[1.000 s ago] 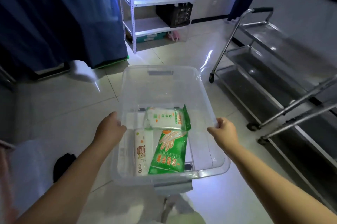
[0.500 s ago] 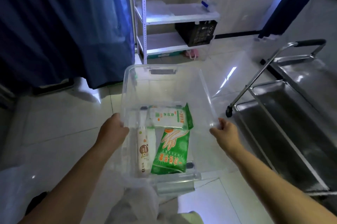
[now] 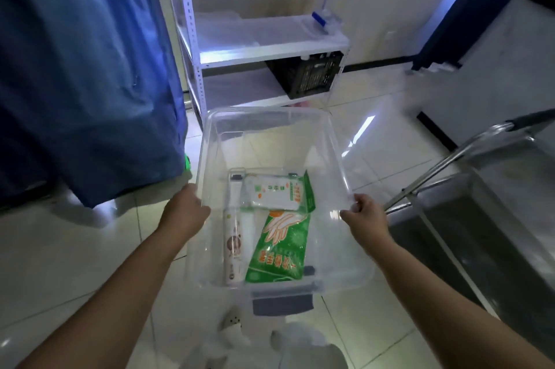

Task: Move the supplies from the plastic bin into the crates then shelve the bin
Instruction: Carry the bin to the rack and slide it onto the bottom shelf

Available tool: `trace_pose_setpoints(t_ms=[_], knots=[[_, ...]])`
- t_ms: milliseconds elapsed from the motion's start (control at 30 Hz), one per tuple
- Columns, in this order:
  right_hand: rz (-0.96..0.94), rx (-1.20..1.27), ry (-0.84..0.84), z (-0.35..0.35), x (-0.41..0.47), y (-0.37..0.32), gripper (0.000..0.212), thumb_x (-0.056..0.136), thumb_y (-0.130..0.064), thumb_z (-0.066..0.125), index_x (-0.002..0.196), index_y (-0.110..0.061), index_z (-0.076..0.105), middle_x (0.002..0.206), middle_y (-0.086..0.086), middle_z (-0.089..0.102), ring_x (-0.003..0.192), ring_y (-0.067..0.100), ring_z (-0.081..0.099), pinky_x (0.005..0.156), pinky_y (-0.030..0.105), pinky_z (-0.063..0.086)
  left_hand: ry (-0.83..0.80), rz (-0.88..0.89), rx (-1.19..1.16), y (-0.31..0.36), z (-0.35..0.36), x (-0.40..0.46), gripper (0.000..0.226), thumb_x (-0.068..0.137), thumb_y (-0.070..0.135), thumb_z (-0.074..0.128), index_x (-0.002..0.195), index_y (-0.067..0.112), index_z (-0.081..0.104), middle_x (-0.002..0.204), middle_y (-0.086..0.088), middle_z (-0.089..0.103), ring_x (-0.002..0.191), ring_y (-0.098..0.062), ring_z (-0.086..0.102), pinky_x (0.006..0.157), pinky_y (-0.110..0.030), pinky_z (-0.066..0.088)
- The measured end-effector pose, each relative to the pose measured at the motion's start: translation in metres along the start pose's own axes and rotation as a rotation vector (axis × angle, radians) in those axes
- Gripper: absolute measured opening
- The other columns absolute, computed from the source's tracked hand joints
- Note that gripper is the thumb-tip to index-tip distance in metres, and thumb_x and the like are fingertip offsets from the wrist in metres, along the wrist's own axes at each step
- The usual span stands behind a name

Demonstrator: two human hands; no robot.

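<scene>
Between the person's two hands hangs the clear plastic bin [image 3: 270, 134], carried above the tiled floor: the left hand [image 3: 184, 212] curls over its left rim and the right hand [image 3: 365, 214] pinches the right rim. Inside lie a white tube [image 3: 233, 245], a wipes pack [image 3: 274, 193] and a green glove packet [image 3: 280, 248]. Its long axis points straight ahead at the white shelf [image 3: 270, 47], where the black crate [image 3: 309, 74] sits right of centre, probably nearer the right hand.

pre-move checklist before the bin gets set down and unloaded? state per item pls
1. Left hand grips the plastic bin rim: ok.
2. Right hand grips the opposite rim: ok.
3. Supplies inside: green glove packet, white pack, tube: ok.
4. Black crate on shelf unit ahead: ok.
5. Crate has room: cannot tell.
6. Metal cart close on right: ok.
</scene>
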State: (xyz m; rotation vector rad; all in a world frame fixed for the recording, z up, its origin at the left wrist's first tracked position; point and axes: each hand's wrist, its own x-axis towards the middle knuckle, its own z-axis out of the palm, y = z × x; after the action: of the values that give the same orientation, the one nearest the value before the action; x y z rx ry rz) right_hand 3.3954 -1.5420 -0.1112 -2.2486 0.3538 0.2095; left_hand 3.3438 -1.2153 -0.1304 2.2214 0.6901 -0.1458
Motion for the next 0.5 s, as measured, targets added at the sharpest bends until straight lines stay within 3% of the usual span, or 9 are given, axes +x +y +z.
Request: trace_pose_setpoints(t_ms=[167, 233, 333, 500], knots=[[0.027, 0.01, 0.024, -0.003, 0.105, -0.023, 0.035, 0.079, -0.009, 0.066, 0.113, -0.015, 0.057, 0.075, 0.003, 0.059, 0.067, 0.02, 0.058, 0.066, 0.041, 0.055, -0.033, 0.03, -0.01, 0.054, 0.023, 0.102, 0.023, 0.07, 0.003, 0.063, 0.089, 0.005, 0.049, 0.064, -0.004, 0.052, 0.066, -0.029, 0.055, 0.052, -0.028, 0.037], [0.02, -0.022, 0.008, -0.002, 0.156, -0.026, 0.032, 0.079, -0.01, 0.066, 0.109, -0.015, 0.059, 0.075, 0.002, 0.059, 0.065, 0.018, 0.057, 0.059, 0.035, 0.055, -0.04, 0.006, 0.004, 0.072, 0.039, 0.139, 0.027, 0.071, 0.007, 0.064, 0.094, 0.007, 0.049, 0.064, -0.003, 0.052, 0.063, -0.024, 0.053, 0.051, -0.028, 0.037], [-0.016, -0.059, -0.007, 0.004, 0.235, -0.035, 0.03, 0.074, -0.009, 0.068, 0.103, -0.015, 0.063, 0.067, -0.004, 0.056, 0.059, 0.011, 0.052, 0.05, 0.024, 0.043, -0.046, -0.045, -0.001, 0.096, 0.064, 0.193, 0.037, 0.074, 0.01, 0.064, 0.108, 0.006, 0.049, 0.069, -0.003, 0.055, 0.073, -0.029, 0.058, 0.06, -0.031, 0.043], [-0.001, -0.062, -0.128, 0.013, 0.36, -0.067, 0.034, 0.073, -0.008, 0.065, 0.105, -0.018, 0.06, 0.067, -0.002, 0.056, 0.06, 0.014, 0.054, 0.059, 0.03, 0.048, 0.0, -0.164, -0.017, 0.141, 0.09, 0.274, 0.04, 0.075, 0.009, 0.065, 0.113, 0.005, 0.051, 0.071, -0.003, 0.055, 0.076, -0.028, 0.059, 0.067, -0.034, 0.049]])
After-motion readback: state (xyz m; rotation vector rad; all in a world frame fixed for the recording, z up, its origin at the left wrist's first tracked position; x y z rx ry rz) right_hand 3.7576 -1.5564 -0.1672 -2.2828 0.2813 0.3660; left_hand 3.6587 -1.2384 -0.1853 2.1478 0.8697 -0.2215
